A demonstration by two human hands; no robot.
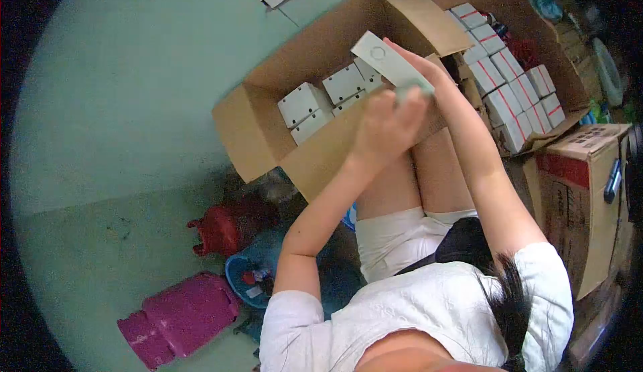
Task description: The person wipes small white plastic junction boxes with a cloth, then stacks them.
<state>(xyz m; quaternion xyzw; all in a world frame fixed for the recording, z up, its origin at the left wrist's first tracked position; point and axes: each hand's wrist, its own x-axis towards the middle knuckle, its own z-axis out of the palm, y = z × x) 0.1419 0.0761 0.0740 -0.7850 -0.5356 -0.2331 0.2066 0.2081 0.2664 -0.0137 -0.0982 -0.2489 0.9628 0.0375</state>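
My right hand (426,69) is wrapped round the far side of a long white box (387,59) with a faint ring mark on its face. The box is tilted above the front flap of an open cardboard carton (258,121). Close to the box's lower end is my left hand (394,119), its fingers smeared by motion, overlapping the carton's flap in this view. Inside that carton stand several white boxes (305,104) with small dark dots.
A second carton (562,70) at the right holds several white boxes with red stripes (507,64). Below it sits a closed carton (569,198) with a blue object (613,181) on it. A magenta gas cylinder (184,315), a red cylinder (231,228) and a blue tub (234,275) stand at left.
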